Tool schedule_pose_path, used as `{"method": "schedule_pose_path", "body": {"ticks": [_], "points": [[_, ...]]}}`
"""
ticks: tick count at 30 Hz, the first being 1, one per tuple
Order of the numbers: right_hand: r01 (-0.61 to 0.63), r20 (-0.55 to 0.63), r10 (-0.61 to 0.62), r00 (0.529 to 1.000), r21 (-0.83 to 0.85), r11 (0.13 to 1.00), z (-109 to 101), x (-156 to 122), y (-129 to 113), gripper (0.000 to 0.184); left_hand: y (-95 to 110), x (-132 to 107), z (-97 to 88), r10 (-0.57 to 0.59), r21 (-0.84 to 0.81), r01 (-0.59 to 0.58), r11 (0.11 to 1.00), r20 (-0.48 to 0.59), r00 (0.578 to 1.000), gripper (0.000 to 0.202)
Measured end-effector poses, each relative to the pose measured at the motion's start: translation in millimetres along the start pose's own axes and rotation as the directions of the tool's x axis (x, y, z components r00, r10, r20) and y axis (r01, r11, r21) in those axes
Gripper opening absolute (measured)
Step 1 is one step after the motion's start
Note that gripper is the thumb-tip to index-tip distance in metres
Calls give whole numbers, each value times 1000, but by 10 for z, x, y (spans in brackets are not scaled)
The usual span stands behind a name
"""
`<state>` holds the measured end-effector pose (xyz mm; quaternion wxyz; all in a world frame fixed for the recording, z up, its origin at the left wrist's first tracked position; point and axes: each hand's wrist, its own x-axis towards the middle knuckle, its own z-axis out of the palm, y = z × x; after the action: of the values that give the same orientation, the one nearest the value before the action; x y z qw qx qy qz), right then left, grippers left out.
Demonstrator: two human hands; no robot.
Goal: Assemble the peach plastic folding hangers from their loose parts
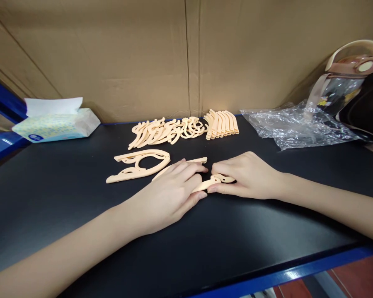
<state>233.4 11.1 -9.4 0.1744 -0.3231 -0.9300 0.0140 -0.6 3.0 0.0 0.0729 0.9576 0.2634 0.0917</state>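
Between my hands lies a cream plastic folding-hanger part (206, 184) with a small hole near its joint. My left hand (169, 192) is closed over its left end, thumb along the near side. With thumb and fingers, my right hand (253, 176) pinches the joint end, where a curved piece (226, 179) meets it. Another cream hanger piece (199, 160) pokes out beyond my left fingers, the rest largely covered by that hand. Left of it, a folded cream hanger (124, 177) rests flat on the black table (90, 182).
Along the back lie a pile of cream hanger pieces (152, 131), several curved hooks (191, 128) and a neat row of hanger arms (223, 124). A tissue pack (59, 126) stands back left. Clear plastic bag (298, 126) and drinking bottle (342, 89) are at right. Cardboard (136, 54) walls the back.
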Motion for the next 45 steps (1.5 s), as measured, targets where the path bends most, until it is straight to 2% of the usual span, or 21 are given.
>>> {"method": "schedule_pose_path", "body": {"ticks": [8, 15, 22, 39, 45], "points": [[28, 43, -29, 999, 16, 999, -4, 2, 4, 42, -10, 4, 1, 13, 13, -13, 1000, 1, 1000, 29], [6, 62, -8, 998, 24, 1000, -16, 10, -1, 44, -18, 7, -2, 22, 31, -22, 999, -5, 1000, 28], [8, 35, -9, 999, 37, 999, -12, -1, 4, 41, -4, 7, -10, 2, 8, -2, 1000, 6, 1000, 27], [-6, 57, 4, 998, 32, 999, -10, 10, -7, 44, -2, 8, -4, 8, 6, -8, 1000, -9, 1000, 27], [22, 17, -21, 1000, -16, 1000, -1, -4, -8, 44, -4, 11, 5, 14, 4, -14, 1000, -14, 1000, 29]]}}
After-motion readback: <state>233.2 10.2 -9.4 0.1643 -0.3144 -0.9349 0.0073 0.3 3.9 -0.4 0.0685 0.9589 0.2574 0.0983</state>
